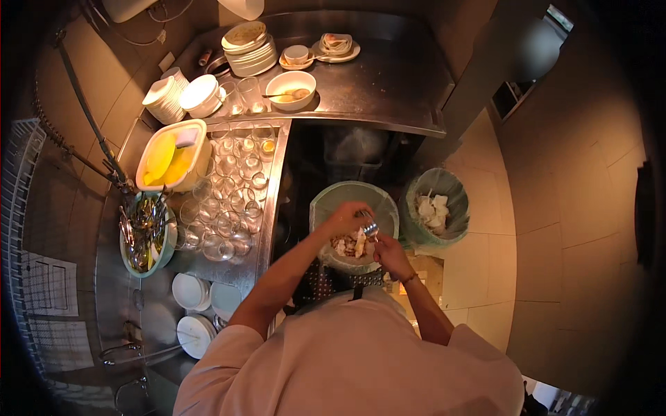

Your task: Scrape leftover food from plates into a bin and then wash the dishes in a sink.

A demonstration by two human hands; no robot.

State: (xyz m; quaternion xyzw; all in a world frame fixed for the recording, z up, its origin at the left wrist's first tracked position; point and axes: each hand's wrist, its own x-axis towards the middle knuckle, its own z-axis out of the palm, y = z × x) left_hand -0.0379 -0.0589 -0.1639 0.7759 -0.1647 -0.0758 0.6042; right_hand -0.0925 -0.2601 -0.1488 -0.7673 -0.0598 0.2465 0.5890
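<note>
Two hands met over a green-lined bin (322, 208) holding food scraps, at about 12 o'clock from the person's chest. The left hand (345, 220) was curled around something I could not make out, its fingers closed but their hold hidden. The right hand (390, 254) gripped a small clear glass (370, 227), tipped over the bin's mouth, fingers wrapped shut on it.

Judging from this, the glass could slip and drop into the scraps, since it looked held high and wet ware is slick. A knock between the two hands might also chip it.

At 3 o'clock of that bin stood a second bin (447, 191) with white crumpled paper inside. At 9 o'clock lay the steel surface (267, 201), crowded with upturned clear glasses (229, 201); reaching back carelessly could topple them. Farther out at 9 o'clock sat a tub of cutlery (146, 236), and at 11 o'clock a white box with yellow cloths (170, 158).
</note>
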